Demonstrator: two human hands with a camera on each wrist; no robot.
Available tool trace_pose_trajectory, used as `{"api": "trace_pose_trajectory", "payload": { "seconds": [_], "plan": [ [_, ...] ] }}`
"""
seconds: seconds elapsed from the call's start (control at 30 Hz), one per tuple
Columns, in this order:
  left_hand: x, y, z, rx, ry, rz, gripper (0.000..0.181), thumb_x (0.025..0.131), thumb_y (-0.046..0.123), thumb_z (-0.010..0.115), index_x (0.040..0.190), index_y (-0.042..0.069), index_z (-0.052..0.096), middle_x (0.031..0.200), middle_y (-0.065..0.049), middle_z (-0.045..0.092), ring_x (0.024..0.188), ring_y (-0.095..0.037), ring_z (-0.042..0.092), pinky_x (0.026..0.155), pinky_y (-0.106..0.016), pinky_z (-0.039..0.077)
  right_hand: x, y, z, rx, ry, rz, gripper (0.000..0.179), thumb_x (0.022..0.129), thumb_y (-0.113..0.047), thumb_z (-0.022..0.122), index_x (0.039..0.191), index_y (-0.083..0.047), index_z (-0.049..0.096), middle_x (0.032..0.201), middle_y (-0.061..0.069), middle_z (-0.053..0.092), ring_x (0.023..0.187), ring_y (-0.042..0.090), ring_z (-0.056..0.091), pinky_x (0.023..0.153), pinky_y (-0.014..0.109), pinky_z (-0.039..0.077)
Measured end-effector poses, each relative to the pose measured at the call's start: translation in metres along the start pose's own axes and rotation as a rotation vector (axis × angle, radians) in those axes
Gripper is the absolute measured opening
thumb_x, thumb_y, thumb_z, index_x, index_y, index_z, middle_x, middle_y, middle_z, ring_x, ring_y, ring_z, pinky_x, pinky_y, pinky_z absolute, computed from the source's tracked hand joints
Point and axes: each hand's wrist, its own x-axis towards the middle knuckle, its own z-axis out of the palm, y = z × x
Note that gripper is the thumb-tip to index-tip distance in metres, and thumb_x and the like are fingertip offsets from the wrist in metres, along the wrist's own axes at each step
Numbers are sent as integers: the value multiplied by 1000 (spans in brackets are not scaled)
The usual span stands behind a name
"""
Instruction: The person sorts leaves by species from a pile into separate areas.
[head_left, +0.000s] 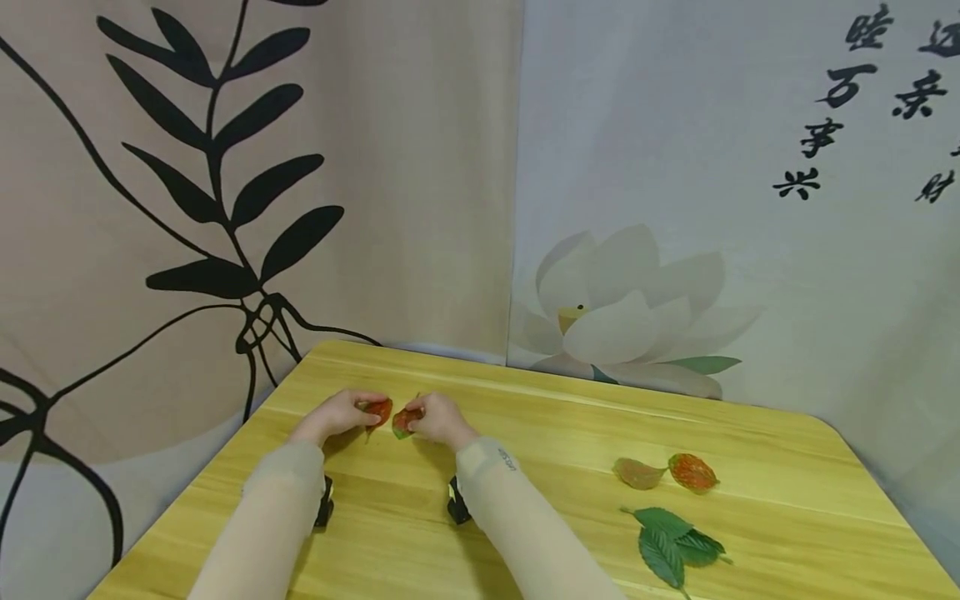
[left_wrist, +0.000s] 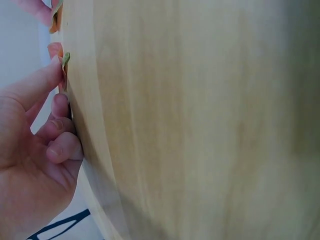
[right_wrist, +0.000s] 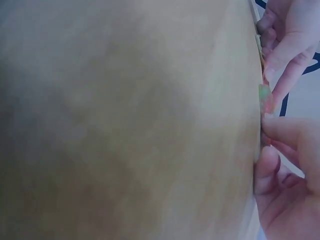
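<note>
Toward the far left of the wooden table, my left hand pinches a red leaf between thumb and fingers. Just right of it, my right hand pinches a second leaf, red with a green edge. A narrow gap parts the two leaves in the head view. Both lie at or close to the tabletop. In the left wrist view the left thumb and forefinger hold their leaf seen edge-on. In the right wrist view the fingers partly cover the red-green leaf.
On the right of the table lie a yellowish-brown leaf and a red-orange leaf, close together. Nearer the front, several green leaves overlap. A printed wall cloth hangs behind the table's back edge.
</note>
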Motion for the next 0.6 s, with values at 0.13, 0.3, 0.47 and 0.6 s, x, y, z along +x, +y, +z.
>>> {"api": "trace_pose_trajectory", "payload": {
  "seconds": [0.13, 0.3, 0.47, 0.6],
  "plan": [
    [0, 2, 0, 23, 1, 6, 47, 94, 8, 62, 138, -3, 50, 131, -29, 52, 113, -37, 54, 95, -50, 43, -2, 1, -2, 45, 14, 2, 30, 88, -10, 70, 118, -8, 70, 115, 7, 67, 99, 20, 61, 81, 29, 50],
    [0, 2, -1, 56, 11, 29, 46, 95, 12, 61, 138, -2, 51, 134, -30, 50, 123, -45, 45, 100, -57, 36, -5, 7, -1, 208, 27, 40, 32, 90, -11, 69, 122, -10, 67, 105, 9, 66, 64, 14, 56, 52, 25, 47],
    [6, -11, -2, -39, -10, 52, 48, 98, 16, 59, 140, -3, 48, 134, -28, 51, 101, -33, 57, 85, -40, 48, -7, 11, 1, 271, 24, 38, 34, 92, -17, 68, 125, -11, 65, 88, 2, 63, 50, 11, 50, 44, 24, 44],
    [8, -20, -5, -158, -20, 3, 50, 99, 21, 58, 143, 1, 46, 108, -15, 66, 53, -11, 40, 52, -25, 39, -9, 11, 1, 291, 17, 42, 40, 92, -23, 68, 129, -12, 61, 79, 0, 59, 49, 10, 49, 43, 24, 43]
  ]
}}
